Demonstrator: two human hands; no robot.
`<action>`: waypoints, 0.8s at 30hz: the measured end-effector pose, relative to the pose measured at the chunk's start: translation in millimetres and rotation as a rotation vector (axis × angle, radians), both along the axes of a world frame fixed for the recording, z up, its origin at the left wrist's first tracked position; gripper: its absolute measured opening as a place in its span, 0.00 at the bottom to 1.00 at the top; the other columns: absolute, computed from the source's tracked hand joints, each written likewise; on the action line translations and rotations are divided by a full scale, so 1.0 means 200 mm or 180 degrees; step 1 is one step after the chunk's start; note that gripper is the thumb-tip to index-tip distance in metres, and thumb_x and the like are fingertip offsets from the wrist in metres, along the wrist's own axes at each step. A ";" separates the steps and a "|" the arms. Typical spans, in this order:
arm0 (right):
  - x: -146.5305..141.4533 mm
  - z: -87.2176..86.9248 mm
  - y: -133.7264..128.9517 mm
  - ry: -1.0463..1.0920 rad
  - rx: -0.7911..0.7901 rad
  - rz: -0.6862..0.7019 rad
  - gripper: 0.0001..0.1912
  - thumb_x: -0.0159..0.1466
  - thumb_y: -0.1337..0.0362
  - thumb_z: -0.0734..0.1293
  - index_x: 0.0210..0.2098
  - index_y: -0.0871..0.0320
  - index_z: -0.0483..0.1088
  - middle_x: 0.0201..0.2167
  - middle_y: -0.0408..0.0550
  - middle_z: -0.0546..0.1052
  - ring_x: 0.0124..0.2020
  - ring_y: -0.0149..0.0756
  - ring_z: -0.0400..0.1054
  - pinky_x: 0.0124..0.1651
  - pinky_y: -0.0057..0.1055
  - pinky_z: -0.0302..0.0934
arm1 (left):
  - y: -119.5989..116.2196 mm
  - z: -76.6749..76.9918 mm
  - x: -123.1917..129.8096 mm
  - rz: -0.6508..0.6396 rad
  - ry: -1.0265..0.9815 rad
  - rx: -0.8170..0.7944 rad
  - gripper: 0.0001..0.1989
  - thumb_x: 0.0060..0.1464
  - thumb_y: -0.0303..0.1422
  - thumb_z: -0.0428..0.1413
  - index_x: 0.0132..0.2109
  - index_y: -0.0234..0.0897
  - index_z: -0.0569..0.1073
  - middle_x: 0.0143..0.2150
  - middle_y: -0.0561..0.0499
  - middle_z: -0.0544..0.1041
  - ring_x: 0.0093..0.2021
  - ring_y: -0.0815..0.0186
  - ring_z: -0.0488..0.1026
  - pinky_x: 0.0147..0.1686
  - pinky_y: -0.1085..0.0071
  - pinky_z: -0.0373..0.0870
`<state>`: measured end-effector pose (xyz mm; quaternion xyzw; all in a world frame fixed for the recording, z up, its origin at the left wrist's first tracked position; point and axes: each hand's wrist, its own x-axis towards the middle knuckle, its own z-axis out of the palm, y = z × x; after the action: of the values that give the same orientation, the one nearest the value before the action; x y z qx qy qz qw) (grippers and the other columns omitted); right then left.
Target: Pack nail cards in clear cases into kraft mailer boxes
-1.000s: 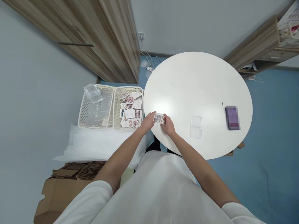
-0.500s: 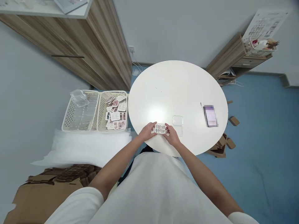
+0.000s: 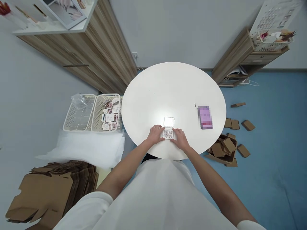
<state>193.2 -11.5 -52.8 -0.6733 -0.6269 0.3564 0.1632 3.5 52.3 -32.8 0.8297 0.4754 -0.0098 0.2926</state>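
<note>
A small white card of press-on nails (image 3: 168,134) lies over the near half of an open clear plastic box (image 3: 169,122), at the table's near edge. The lid half is spread flat on the far side. My left hand (image 3: 154,134) grips the card's left edge between thumb and fingers. On the opposite edge, my right hand (image 3: 181,139) holds it in the same way. Whether the fingertips also press on the box's rim is too small to tell.
The round white table (image 3: 144,92) carries a blurred purple phone-like object (image 3: 205,117) at right. To the left stand a basket of nail cards (image 3: 94,123) and a basket of clear boxes (image 3: 66,123). Foam sheets (image 3: 83,145) and flattened cardboard (image 3: 45,195) lie nearer; small cartons (image 3: 226,147) lie on the floor.
Both hands have brought the nail card to the clear box, which was lying to its right. The card now sits over the box's near half. The camera view has shifted.
</note>
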 end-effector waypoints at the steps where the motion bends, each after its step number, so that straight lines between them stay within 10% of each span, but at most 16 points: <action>1: 0.01 -0.01 0.01 0.0004 -0.0020 0.0015 0.32 0.51 0.61 0.67 0.54 0.53 0.55 0.49 0.50 0.62 0.51 0.43 0.56 0.49 0.40 0.55 | 0.00 0.00 0.02 0.0015 0.0038 -0.0007 0.32 0.39 0.38 0.61 0.53 0.46 0.61 0.51 0.46 0.61 0.53 0.54 0.56 0.49 0.58 0.54; 24: 0.00 -0.08 0.05 -0.0220 -0.0197 0.0026 0.32 0.51 0.63 0.66 0.55 0.55 0.54 0.41 0.49 0.67 0.43 0.40 0.61 0.44 0.38 0.57 | 0.02 -0.09 0.02 0.0011 0.0048 -0.0409 0.33 0.45 0.36 0.57 0.58 0.43 0.55 0.44 0.48 0.66 0.45 0.59 0.65 0.41 0.66 0.61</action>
<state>192.9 -0.7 -68.9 -0.6873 -0.6237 0.3527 0.1190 7.9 56.4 -50.6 0.8083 0.4774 -0.0460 0.3416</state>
